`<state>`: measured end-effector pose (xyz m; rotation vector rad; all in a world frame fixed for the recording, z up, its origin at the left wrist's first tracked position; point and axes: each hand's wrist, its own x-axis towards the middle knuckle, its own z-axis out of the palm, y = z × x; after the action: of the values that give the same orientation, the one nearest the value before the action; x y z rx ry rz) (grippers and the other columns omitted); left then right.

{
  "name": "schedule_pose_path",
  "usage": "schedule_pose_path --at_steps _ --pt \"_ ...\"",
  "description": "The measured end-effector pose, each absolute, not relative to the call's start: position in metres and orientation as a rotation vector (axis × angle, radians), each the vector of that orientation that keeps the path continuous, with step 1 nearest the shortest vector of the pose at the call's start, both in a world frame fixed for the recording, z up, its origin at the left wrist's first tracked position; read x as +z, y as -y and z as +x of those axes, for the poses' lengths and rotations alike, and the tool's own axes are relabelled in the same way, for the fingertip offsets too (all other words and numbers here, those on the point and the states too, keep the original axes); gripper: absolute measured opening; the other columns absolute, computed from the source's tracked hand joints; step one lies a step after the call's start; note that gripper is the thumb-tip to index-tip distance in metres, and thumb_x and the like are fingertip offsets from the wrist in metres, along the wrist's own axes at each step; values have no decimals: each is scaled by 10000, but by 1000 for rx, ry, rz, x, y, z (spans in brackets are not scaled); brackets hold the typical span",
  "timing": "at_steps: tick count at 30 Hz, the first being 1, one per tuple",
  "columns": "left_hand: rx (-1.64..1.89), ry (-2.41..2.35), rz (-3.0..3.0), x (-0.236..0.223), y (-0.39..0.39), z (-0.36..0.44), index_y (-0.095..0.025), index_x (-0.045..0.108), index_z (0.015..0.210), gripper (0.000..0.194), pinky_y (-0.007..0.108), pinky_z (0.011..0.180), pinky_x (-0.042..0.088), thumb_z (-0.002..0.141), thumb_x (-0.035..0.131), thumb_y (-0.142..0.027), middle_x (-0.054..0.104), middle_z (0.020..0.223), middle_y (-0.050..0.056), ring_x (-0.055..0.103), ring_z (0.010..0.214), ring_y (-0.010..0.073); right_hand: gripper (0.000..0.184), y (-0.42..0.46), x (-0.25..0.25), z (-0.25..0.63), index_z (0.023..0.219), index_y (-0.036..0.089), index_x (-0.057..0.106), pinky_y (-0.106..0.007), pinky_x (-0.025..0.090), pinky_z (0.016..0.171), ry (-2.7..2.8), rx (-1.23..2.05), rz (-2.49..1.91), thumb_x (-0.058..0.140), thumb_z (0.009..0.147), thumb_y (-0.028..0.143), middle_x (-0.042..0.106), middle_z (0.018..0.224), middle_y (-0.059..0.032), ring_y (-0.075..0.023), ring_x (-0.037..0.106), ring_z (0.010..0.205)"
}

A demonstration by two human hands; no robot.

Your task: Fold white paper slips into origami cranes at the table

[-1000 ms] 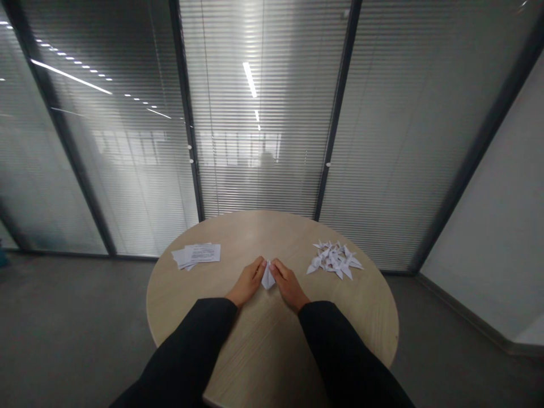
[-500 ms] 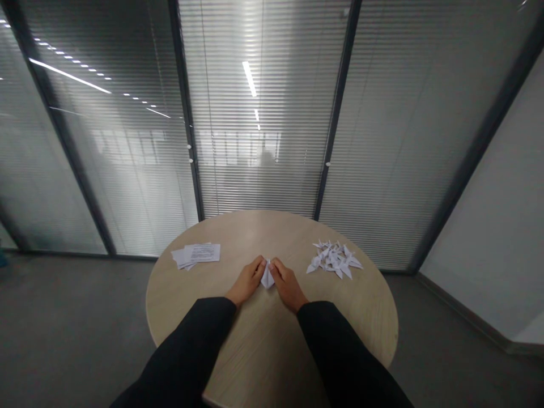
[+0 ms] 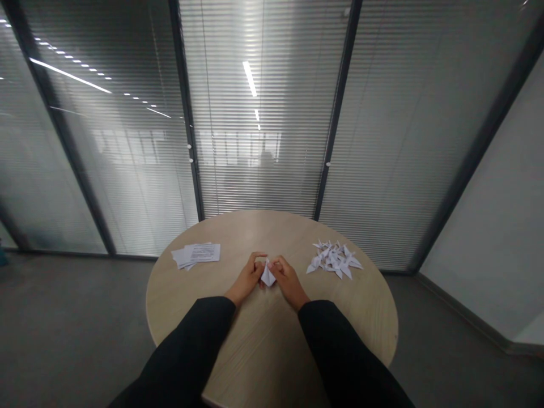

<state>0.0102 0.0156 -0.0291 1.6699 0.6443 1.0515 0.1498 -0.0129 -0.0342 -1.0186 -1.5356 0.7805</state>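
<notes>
Glass partitions [image 3: 263, 141] with slatted blinds fill the view ahead, dark metal frames dividing them and ceiling lights reflected in the panes, while a pale wall [image 3: 488, 226] runs off to the right and a grey floor [image 3: 72, 317] spreads below. A round, light wood desk [image 3: 263, 229] stands in the middle, and two black sleeves [image 3: 182, 354] reach in over its near edge. On the desk lie three things. To the left is a loose, slightly fanned stack of white sheets [image 3: 196, 255], at least three, with lines of print on top that are too small to read; no brand or label can be made out anywhere. To the right is a heap of white origami cranes [image 3: 334, 260], overlapping too much for an exact count, though clearly many. Between them, near the middle of the desk, the left hand [image 3: 246, 280] and right hand [image 3: 289, 281] meet around one white folded paper [image 3: 267, 275], narrow and pointed, held just above the desk or resting on it, which cannot be told. The left fingers [image 3: 257, 262] curve over its left side, and the right fingers [image 3: 276, 265] pinch in from the other.
</notes>
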Motion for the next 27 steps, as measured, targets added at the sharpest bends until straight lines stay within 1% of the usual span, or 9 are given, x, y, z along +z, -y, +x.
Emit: schedule_pose_path --at_steps 2,3,5,8,10,12,15,20,27 --pt "1034 -598 1612 -28 -15 10 -198 354 1217 526 186 445 330 797 520 -466 471 557 -90 447 426 78 282 12 -33 149 883 229 440 -260 442 537 1448 866 -969 508 816 494 603 595 37 -158 581 547" --pt "1028 -588 1581 -26 -14 9 -199 366 1227 522 182 446 330 793 532 -436 479 562 -85 448 433 75 283 12 -32 149 886 227 444 -269 455 547 1420 900 -947 523 808 487 607 606 32 -161 588 556" --pt "1031 -602 1498 -22 -11 9 -192 438 1168 443 175 442 327 780 548 -378 505 578 -68 451 442 70 271 14 -29 149 846 216 484 -280 476 565 1400 948 -915 522 807 482 610 655 12 -163 594 589" --pt "1051 -677 1309 -17 -8 7 -177 517 988 274 158 432 322 753 573 -307 554 616 -39 467 450 58 299 18 -23 151 856 202 573 -283 495 583 1443 954 -876 463 841 480 610 815 -36 -180 603 733" --pt "1058 -708 1166 -15 -9 7 -172 523 894 193 146 434 343 741 592 -267 551 602 -40 482 450 52 280 20 -21 152 897 213 620 -286 503 621 1522 850 -874 477 842 448 592 896 -49 -193 587 841" --pt "1055 -707 1054 -15 -10 6 -162 528 835 132 140 446 380 740 598 -222 533 578 -46 492 447 46 225 21 -21 153 929 233 650 -295 502 685 1622 678 -893 529 823 390 565 970 -57 -200 555 934" --pt "1031 -705 988 -17 -13 5 -141 550 794 59 125 431 390 750 580 -165 533 576 -37 488 430 34 193 22 -23 152 965 248 661 -309 491 758 1734 426 -927 556 813 306 525 1037 -69 -197 518 997" --pt "998 -727 987 -21 -15 4 -121 562 750 42 112 403 373 756 578 -159 538 565 -23 492 428 33 183 24 -25 149 987 238 635 -366 447 851 1861 80 -973 510 854 222 564 946 -65 -196 524 931" --pt "980 -740 1009 -22 -13 5 -114 553 723 64 116 412 380 766 566 -160 538 569 -16 500 432 35 213 25 -24 150 961 204 625 -374 417 802 2066 -246 -1059 421 907 228 621 877 -84 -212 529 866"
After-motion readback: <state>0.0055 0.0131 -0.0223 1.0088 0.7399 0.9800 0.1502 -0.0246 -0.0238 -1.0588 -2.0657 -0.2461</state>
